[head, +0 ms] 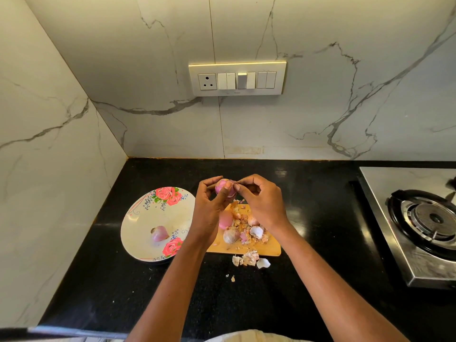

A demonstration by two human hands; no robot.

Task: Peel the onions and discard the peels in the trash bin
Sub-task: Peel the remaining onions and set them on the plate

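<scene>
Nearest, loose peels (250, 258) lie on the counter (103, 280) beside the board (270, 246), where more skins and onions wait. Above it the left hand (209, 206) grips an onion (223, 186) while the right hand (261, 201) pinches skin at its top. Peeling is underway; next calls for stripping that skin clean away. One peeled onion sits on the plate (138, 218). No bin is visible.
</scene>
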